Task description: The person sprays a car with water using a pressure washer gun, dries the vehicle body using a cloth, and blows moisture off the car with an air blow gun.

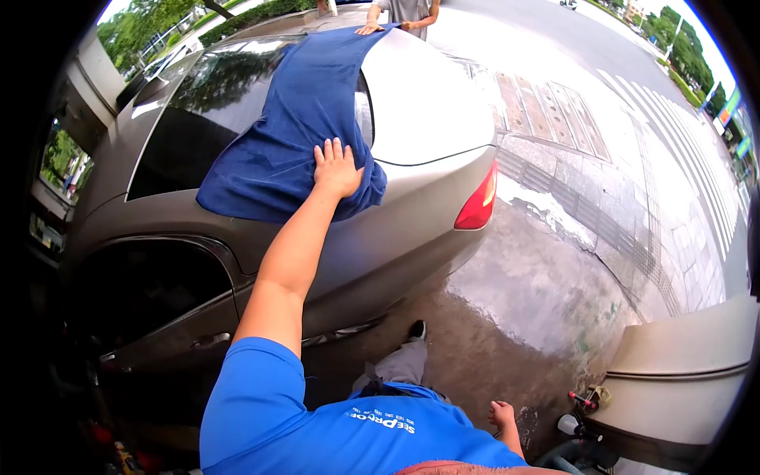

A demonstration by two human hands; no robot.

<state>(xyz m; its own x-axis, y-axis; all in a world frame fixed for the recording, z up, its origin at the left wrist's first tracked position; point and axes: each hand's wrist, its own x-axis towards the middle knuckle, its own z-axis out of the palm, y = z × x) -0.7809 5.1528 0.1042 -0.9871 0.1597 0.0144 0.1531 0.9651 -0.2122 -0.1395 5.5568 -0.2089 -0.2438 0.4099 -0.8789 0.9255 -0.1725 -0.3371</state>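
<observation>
My left hand (338, 169) lies flat on a dark blue cloth (309, 103), fingers stretched out. The cloth drapes across the rear window of a grey-brown car (372, 214), and its near end is bunched beside my palm. At the far side, another person's hand (370, 28) touches the cloth's other end. My right hand (500, 413) hangs low beside my body, away from the car, its fingers curled with nothing visible in them.
The car's red tail light (477, 199) faces right, above wet pavement (522, 309). A pale curved panel (681, 356) stands at lower right, near a white-and-black object (571, 426). A road with a crosswalk (681, 142) runs beyond.
</observation>
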